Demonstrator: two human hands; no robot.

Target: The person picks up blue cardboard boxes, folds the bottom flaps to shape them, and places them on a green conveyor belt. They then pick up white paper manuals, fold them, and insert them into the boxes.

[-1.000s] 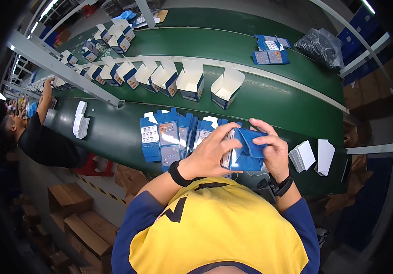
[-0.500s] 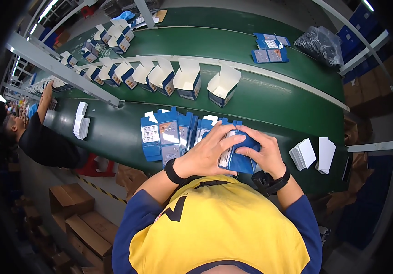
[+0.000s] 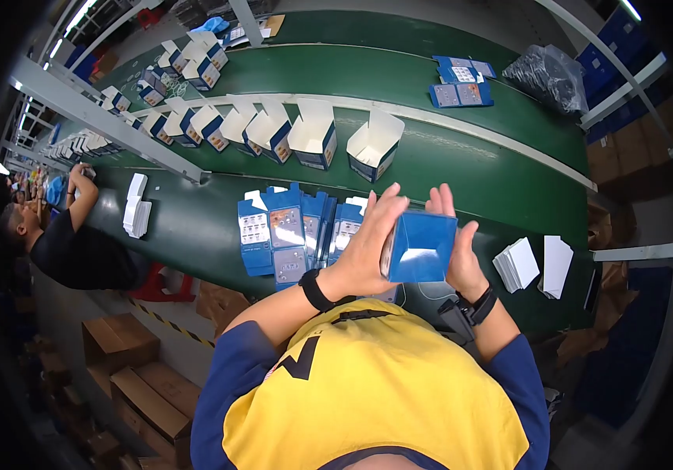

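Note:
Between my two hands a blue box (image 3: 425, 244) is held up, its smooth closed end facing me. My left hand (image 3: 366, 254) presses against the box's left side with the fingers stretched upward. On the other side my right hand (image 3: 464, 262) supports the box, its fingers partly hidden behind it. Just left of my hands, flattened blue printed cartons (image 3: 286, 227) lie in an overlapping pile on the green table, partly covered by my left forearm.
Beyond, open-topped boxes (image 3: 311, 141) stand in a row on a green conveyor belt (image 3: 469, 168). White card stacks (image 3: 516, 265) lie at right, another white stack (image 3: 137, 211) at left. A metal post (image 3: 117, 117) slants across. A co-worker (image 3: 78, 247) is at far left.
The carton, earlier worked on low by my fingers, is now raised and turned with its closed blue end toward me. My fingers have straightened along its sides. The belt's boxes have shifted slightly left.

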